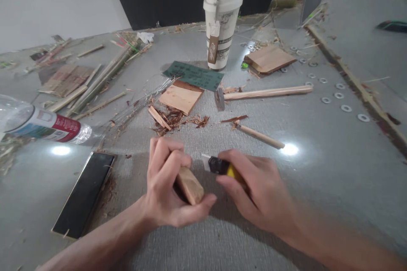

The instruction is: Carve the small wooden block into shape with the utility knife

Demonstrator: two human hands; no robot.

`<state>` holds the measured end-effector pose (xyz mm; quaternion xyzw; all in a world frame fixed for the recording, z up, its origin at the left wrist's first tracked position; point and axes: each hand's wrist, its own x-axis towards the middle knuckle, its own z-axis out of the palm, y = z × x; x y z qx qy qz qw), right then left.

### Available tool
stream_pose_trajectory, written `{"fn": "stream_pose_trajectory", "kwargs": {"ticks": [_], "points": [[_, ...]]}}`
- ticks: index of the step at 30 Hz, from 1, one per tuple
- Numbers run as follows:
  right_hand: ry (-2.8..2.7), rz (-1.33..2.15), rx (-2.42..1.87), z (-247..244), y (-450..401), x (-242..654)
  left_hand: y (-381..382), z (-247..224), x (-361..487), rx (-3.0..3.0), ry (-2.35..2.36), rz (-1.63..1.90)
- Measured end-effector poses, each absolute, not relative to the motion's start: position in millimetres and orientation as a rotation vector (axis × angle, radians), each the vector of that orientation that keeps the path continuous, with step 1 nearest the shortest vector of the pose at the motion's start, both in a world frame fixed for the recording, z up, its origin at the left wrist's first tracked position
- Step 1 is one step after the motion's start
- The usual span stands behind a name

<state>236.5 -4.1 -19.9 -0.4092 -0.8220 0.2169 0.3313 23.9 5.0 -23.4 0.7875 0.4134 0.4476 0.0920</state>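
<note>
My left hand [170, 186] is closed around a small block of wood [190, 185], one end of it showing between the thumb and fingers. In my right hand [257, 190] is a yellow and black utility knife [222, 166]. Its short blade points left, apart from the wood, near the left fingertips. Beyond the hands lies a flat piece of wood [181, 97] with shavings [171, 118] around it. A thin wooden stick [260, 135] rests past the right hand. Farther back is a hammer [263, 93] with a wooden handle.
A lidded paper cup [222, 25] stands at the back, behind green sandpaper [193, 75]. On the left are a plastic bottle [54, 125], a dark phone [84, 194] and bamboo strips [101, 76]. To the right lie several metal washers [346, 108] and another wooden board [270, 58].
</note>
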Motion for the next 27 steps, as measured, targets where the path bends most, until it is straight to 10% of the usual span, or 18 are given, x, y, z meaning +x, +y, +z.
{"fn": "stream_pose_trajectory", "kwargs": {"ticks": [27], "points": [[-2.415,0.635,-0.817,-22,3,240,17,-26,18,2.358,1.129,1.222]]}}
